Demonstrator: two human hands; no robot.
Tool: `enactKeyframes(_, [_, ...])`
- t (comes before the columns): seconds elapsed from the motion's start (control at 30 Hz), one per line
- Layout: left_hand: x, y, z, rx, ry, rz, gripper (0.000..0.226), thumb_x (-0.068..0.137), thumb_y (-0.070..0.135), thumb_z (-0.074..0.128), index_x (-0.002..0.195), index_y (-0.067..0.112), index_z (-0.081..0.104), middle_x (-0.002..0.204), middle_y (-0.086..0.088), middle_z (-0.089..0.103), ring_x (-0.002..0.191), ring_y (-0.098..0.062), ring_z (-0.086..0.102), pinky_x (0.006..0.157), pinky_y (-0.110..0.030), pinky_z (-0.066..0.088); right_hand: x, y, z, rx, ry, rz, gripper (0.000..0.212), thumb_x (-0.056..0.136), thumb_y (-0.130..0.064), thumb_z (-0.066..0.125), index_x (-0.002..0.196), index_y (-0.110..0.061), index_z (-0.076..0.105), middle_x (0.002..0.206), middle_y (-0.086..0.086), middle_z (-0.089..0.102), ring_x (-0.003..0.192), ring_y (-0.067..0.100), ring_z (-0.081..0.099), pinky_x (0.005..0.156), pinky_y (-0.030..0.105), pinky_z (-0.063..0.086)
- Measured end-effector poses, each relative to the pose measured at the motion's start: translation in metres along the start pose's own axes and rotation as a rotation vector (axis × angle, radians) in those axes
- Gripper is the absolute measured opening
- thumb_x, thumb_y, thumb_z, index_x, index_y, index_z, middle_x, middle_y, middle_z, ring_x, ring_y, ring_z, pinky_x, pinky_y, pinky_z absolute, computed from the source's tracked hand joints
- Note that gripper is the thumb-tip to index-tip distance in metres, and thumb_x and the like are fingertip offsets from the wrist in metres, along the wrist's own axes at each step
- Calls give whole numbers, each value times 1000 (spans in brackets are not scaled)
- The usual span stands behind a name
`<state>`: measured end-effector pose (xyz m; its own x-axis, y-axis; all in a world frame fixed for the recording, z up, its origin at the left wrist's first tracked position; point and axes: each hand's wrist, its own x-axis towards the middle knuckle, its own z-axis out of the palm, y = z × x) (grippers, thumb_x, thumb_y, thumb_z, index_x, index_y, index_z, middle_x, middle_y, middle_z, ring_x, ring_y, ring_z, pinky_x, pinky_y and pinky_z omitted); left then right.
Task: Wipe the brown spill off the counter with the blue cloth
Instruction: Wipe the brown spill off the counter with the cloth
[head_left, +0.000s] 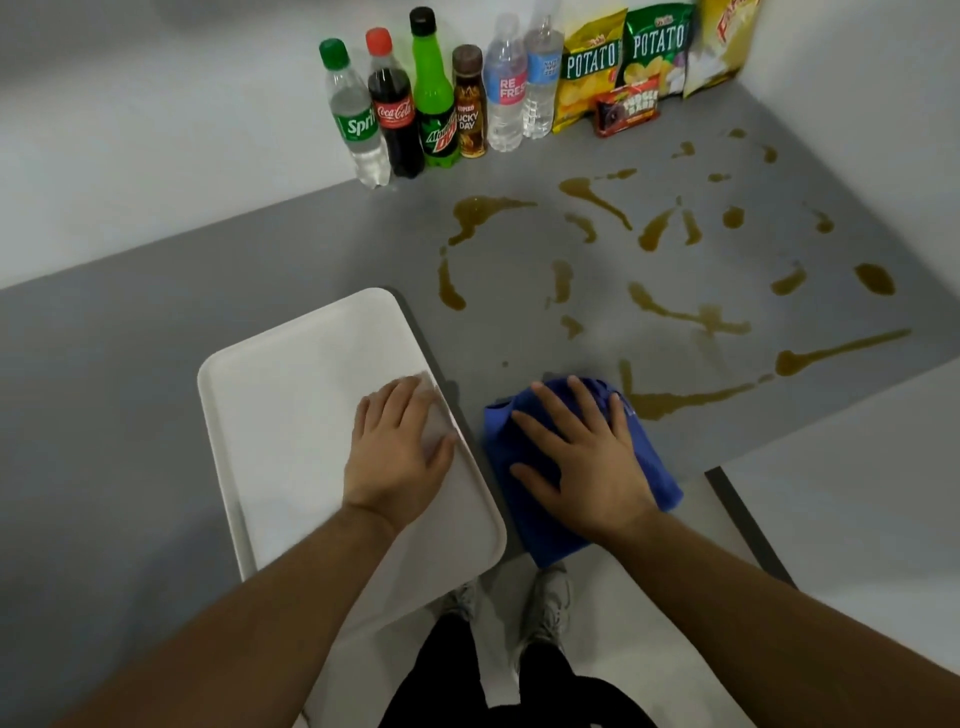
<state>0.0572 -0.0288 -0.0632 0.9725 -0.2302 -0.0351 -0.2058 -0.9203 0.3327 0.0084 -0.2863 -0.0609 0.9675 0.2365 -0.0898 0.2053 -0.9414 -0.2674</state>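
Blue cloth (576, 467): it lies bunched on the grey counter (156, 338), right at the near edge, with one corner hanging over.
Right hand (582, 457): it lies flat on top of the blue cloth, fingers spread wide. It presses down and is not closed around anything.
Left hand (400, 452): it lies flat on the white tray (291, 415), near the tray's right rim, fingers loose and open. It holds nothing.
White tray: it sits at 9 o'clock from the cloth, just beside it. Its near end sticks out past the counter edge.
Counter edge: it runs just under both wrists. A step in the edge sits at 3 o'clock from the cloth.
Nearest spill: a brown streak (675, 400) touches the cloth's far right corner, at about 1 o'clock.
Brown spill (665, 306): many streaks and drops spread from 12 o'clock to 2 o'clock of the cloth, across the middle and right of the counter.
Open room: the grey counter is bare to the left of the tray, at 9 o'clock.
Bottles (431, 98): six stand in a row against the wall at 11 o'clock, well apart from the cloth.
Snack bags (639, 57): they lean on the wall at 12 o'clock, just past the farthest drops.
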Motion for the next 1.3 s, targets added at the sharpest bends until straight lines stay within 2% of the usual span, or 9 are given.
enactKeyframes(0.07, [2,-8,2,68,-27,18,63,102,62,34,155,30,30,169,4,27,158,-22,18,131,-49,12,1,-3,7,-49,-60,71,75,94,-82,27,161,-46,21,174,-7,6,159,36,-4,122,69,-7])
enactKeyframes(0.13, [1,-11,5,117,-17,51,67,102,63,31,158,25,29,171,0,24,160,-23,15,131,-52,13,1,-6,11,-96,-92,119,82,92,-87,19,162,-46,12,174,-3,0,159,40,-5,121,70,-6])
enactKeyframes(0.27, [0,-13,8,125,24,68,68,100,60,37,156,20,36,169,-4,31,158,-27,23,128,-56,21,-1,-15,15,-149,-106,109,83,95,-83,21,164,-38,13,175,4,5,158,43,3,121,72,1])
enactKeyframes(0.4, [1,-14,11,110,61,78,66,97,58,45,151,20,43,165,-5,37,154,-30,32,124,-58,27,6,-22,17,-162,-86,95,75,101,-74,19,165,-33,16,174,5,9,159,40,1,122,69,6])
enactKeyframes(0.6, [3,-19,13,139,60,117,71,98,60,41,154,16,38,165,-8,35,154,-32,30,124,-58,27,41,-19,14,-131,-71,98,68,105,-63,14,166,-31,9,175,-2,5,160,30,-6,127,58,-6])
enactKeyframes(0.73, [4,-17,7,154,49,118,70,97,61,43,152,16,42,163,-9,38,152,-33,34,123,-58,30,46,-11,9,-154,-66,127,70,104,-66,12,165,-33,9,175,-4,5,160,27,-5,127,59,-4])
enactKeyframes(0.9, [20,-26,-1,112,74,171,72,93,62,51,146,14,50,154,-12,47,143,-34,44,122,-58,29,24,-16,18,-149,-25,213,74,102,-73,21,165,-36,14,174,0,5,160,34,-4,125,64,4])
enactKeyframes(1.07, [57,-35,-10,54,77,174,69,94,60,49,147,16,46,160,-10,40,150,-32,36,126,-55,25,24,-23,19,-127,-41,132,69,105,-67,22,165,-35,13,174,-1,9,160,35,-4,125,65,8])
enactKeyframes(1.3, [87,-40,-8,126,51,153,76,99,65,33,156,13,37,170,-10,27,157,-33,24,126,-59,23,80,-26,12,-84,-93,18,63,106,-61,21,164,-37,14,173,-10,5,160,25,-6,128,58,2])
